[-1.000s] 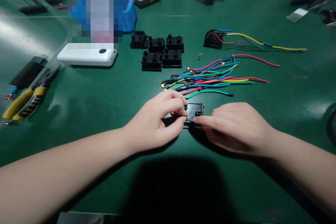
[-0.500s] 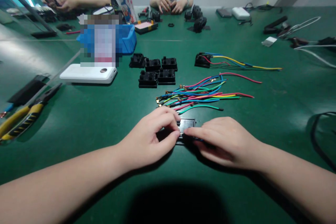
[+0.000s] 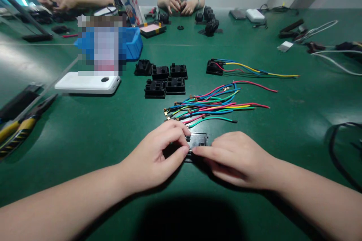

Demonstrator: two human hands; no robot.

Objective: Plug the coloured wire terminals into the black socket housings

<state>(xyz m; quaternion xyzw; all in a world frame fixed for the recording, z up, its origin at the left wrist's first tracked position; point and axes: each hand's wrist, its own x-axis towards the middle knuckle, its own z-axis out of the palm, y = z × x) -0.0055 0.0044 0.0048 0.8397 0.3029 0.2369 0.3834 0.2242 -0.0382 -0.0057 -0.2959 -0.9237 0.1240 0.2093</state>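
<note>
A flat black plastic housing lies on the green table between my hands. My left hand is closed on its left side, with thumb and index finger bent at the edge. From the right, my right hand reaches in with its index fingertip on the housing close to the left thumb. Its other fingers are curled underneath, and whatever they hold is hidden. Just beyond lies a loose bundle of coloured wires with brass-coloured terminals. Several similar black housings are grouped farther back.
A wired black housing sits behind the bundle. To the left are a white power bank, yellow-handled pliers and a blue bin. A black cable lies right. Two people sit across the table, one handling a small dark part.
The whole view has shifted a little, so things appear slightly lower and farther left. My hands keep nearly the same pose on the housing.
</note>
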